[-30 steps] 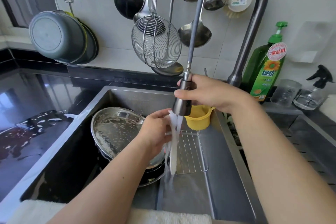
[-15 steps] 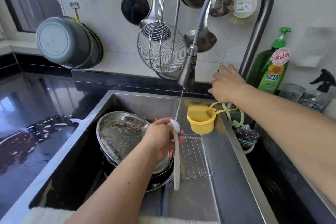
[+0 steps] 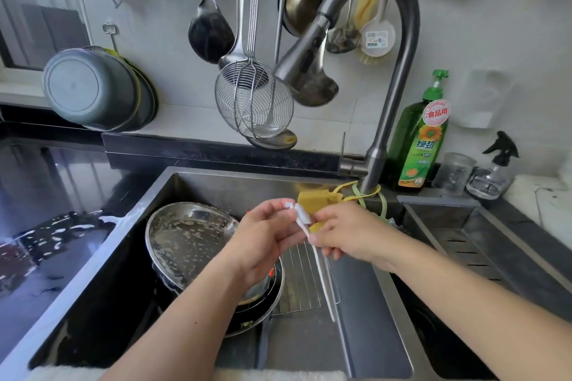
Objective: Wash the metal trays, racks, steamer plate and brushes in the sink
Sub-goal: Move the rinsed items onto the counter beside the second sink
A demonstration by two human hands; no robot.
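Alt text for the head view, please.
Both hands, left hand and right hand, hold a white brush over the sink, above a wire rack and soapy metal tray. The faucet shows no water running.

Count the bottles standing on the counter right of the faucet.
2: a green dish soap bottle right beside the faucet neck, and a clear spray bottle with a black trigger further right. The glass jar between them is not counted.

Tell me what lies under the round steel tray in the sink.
Under the round tray sits a dark round pan, its rim showing at the lower right. A wire rack lies beside it. Whatever else is beneath stays hidden by the tray and the left hand.
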